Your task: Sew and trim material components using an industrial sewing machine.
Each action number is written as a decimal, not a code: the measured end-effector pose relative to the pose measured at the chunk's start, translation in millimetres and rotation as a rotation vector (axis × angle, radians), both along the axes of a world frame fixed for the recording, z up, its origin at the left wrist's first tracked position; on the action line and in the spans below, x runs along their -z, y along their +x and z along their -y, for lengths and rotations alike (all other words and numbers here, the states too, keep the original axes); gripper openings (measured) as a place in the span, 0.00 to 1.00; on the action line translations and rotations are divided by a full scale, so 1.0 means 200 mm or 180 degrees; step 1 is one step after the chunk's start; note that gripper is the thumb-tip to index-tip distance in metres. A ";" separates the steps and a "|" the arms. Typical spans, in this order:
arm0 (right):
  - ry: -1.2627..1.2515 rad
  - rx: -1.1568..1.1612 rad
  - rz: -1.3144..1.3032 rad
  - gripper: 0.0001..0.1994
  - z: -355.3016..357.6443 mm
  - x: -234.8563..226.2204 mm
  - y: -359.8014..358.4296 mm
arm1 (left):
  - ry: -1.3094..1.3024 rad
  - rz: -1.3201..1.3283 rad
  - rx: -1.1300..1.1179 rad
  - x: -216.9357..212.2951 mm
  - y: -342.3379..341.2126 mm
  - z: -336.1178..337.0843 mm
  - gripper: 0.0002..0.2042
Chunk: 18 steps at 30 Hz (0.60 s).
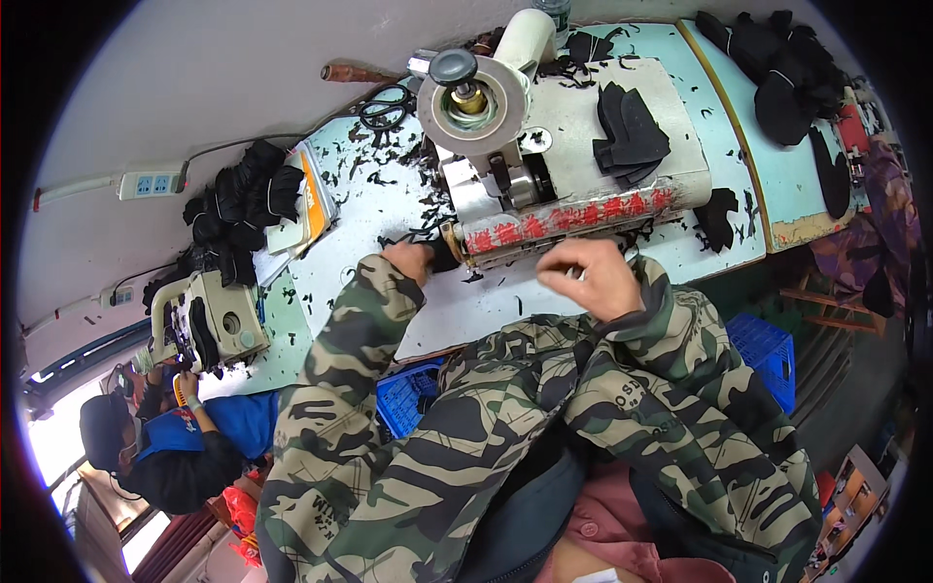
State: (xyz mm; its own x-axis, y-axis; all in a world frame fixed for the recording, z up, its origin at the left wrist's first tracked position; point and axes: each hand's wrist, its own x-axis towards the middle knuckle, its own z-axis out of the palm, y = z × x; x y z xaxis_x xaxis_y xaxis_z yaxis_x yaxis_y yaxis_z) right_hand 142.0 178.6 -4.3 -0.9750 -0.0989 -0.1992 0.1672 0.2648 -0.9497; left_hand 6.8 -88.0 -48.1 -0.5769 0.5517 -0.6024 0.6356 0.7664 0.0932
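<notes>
Hands are both up at the front edge of a white bench machine [573, 146], the kind with a round metal disc [468, 92] on top and a red-patterned strip along its front. Left hand [413, 260] is curled narrow around a small black piece [442, 255], pinching it right against the machine's feed point, probably so it sits snug there. Right hand [593, 277] hovers just beside the front strip, fingers bent and loosely spread; I can't tell if there's anything in it. Both sleeves are camouflage fabric, thick and a bit stiff looking.

More black cut pieces [630, 126] are stacked on the machine's flat top, within easy reach of the right hand, flat with curved edges, looks like felt or soft leather. The pale blue table [389, 209] is littered with thin black trimmings. Scissors [387, 105] lie near the disc, well apart from either hand. A pile of black pieces [243, 199] sits further left by some papers, and another heap [777, 58] on the far right table.

Lower left, another person in a blue top [185, 437] works at a second, cream-coloured machine [214, 325].
</notes>
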 end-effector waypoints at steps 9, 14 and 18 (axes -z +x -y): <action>-0.0743 0.0731 0.0001 0.11 0.15 0.10 -0.09 | 0.1247 0.3095 -0.1530 -0.40 -0.01 -0.30 0.09; -0.0402 0.0770 -0.0261 0.14 0.23 0.10 -0.18 | 0.1587 0.3223 -0.2795 -0.35 -0.13 -0.34 0.10; -0.1633 0.0980 0.0313 0.17 0.23 0.05 -0.22 | 0.1583 0.2783 -0.2519 -0.35 -0.22 -0.39 0.10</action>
State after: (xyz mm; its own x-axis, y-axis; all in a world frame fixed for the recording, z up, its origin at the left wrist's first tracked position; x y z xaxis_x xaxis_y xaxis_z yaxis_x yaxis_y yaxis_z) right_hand 97.0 132.8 -13.7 -0.9535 0.0776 -0.2914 0.2568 -0.2972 -0.9196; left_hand -37.6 -9.8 21.5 -0.3678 0.5151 -0.7742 -0.3935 0.6682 0.6315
